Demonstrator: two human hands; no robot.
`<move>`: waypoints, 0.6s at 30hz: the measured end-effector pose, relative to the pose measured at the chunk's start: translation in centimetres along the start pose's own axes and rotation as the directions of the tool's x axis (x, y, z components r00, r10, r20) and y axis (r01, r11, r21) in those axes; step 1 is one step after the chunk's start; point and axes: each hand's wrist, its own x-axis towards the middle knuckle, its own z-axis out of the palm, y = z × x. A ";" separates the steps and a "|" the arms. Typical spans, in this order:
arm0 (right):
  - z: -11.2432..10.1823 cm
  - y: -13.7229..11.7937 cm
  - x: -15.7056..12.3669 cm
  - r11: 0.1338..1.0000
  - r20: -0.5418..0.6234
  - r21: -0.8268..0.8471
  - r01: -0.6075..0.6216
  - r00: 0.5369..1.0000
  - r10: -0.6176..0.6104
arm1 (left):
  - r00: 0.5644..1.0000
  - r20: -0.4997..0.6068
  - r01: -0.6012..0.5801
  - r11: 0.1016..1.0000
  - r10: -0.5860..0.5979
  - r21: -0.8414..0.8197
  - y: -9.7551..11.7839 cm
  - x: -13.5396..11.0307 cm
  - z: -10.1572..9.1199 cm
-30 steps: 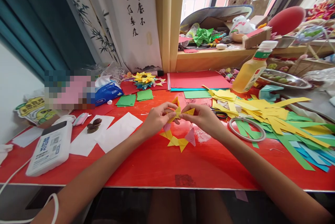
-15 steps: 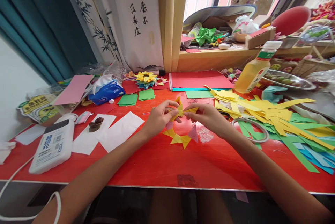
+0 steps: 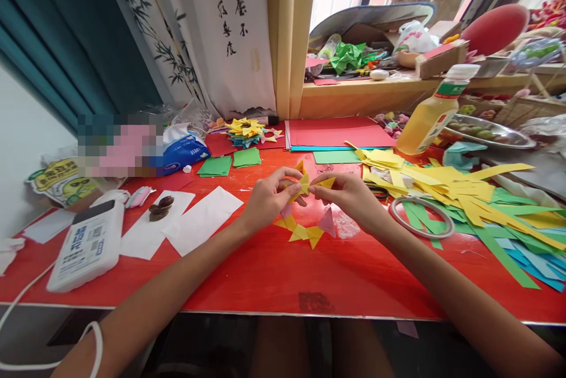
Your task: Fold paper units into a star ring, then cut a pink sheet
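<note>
Over the middle of the red table, both hands hold a chain of folded yellow and pink paper pieces that curves below them. My left hand pinches a yellow folded piece of it between thumb and fingers. From the right, my right hand pinches a yellow folded paper piece, its fingertips touching the part in the left hand. A pink folded triangle sits at the chain's right end. The fingers partly hide where the pieces join.
Yellow paper strips, green strips and a tape roll lie at right, near a juice bottle. Green paper squares, a finished paper ornament, white papers and a white corded device are at left. Red sheets lie behind.
Both hands stay almost in the same place, fingertips pressed on the yellow paper pieces. The view has shifted very slightly; nothing has been let go.
</note>
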 end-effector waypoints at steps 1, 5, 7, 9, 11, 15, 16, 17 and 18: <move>0.1 0.0 0.0 1.000 -0.004 0.003 0.003 1.000 -0.003 | 1.000 0.005 0.005 1.000 -0.004 -0.010 -0.1 0.0 0.0; 0.3 0.0 -0.1 1.000 -0.027 -0.012 0.019 0.999 -0.019 | 0.999 0.028 0.018 0.999 -0.017 -0.036 -0.3 0.2 -0.1; 0.4 0.1 -0.2 0.999 -0.042 -0.026 0.025 0.999 -0.026 | 0.999 0.032 0.015 0.999 -0.014 -0.031 -0.4 0.2 -0.1; 0.6 0.1 -0.2 0.999 -0.050 -0.034 0.030 0.998 -0.032 | 1.000 0.022 0.003 1.000 -0.002 -0.012 -0.4 0.1 -0.1; 0.7 0.2 -0.2 0.999 -0.049 -0.029 0.030 0.998 -0.032 | 1.000 0.000 -0.010 1.000 0.010 0.027 -0.5 0.1 0.0; 0.5 0.3 0.0 1.000 -0.008 0.013 0.006 1.000 -0.006 | 0.999 -0.040 -0.012 0.996 0.016 0.088 -0.6 0.0 0.1; 0.3 0.3 0.0 1.000 0.009 0.027 -0.006 1.000 0.006 | 0.999 -0.045 -0.008 0.996 0.012 0.088 -0.7 0.0 0.1; 0.1 0.2 0.0 0.999 0.031 0.044 -0.022 0.999 0.021 | 0.999 -0.046 -0.002 0.997 0.005 0.083 -0.7 0.1 0.1; -0.1 0.2 0.0 0.997 0.059 0.068 -0.040 0.998 0.036 | 0.999 -0.049 0.005 0.997 -0.001 0.076 -0.7 0.1 0.1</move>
